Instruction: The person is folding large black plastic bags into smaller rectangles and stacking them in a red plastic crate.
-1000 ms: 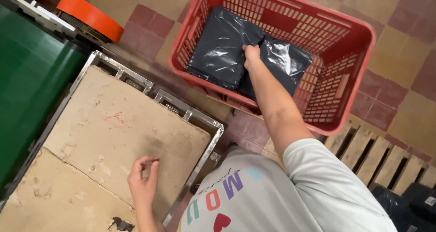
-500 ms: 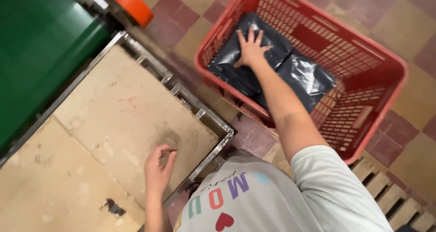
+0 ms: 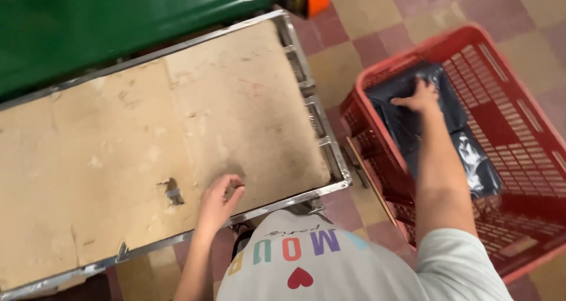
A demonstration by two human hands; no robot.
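View swung right; right hand [image 3: 421, 97] spread flat on dark bags [image 3: 407, 118], partly arm-hidden; left hand [image 3: 218, 201] loosely curled, seemingly empty.

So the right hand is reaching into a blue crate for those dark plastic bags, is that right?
Not quite: the crate is red, not blue. The head view shows the right hand reaching into it, resting on the dark plastic bags.

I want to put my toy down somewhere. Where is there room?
The cardboard table top is mostly bare, from the green bin to the metal rim; only the left hand rests at its near edge. The red crate is crowded: dark plastic bags and the right hand fill it.
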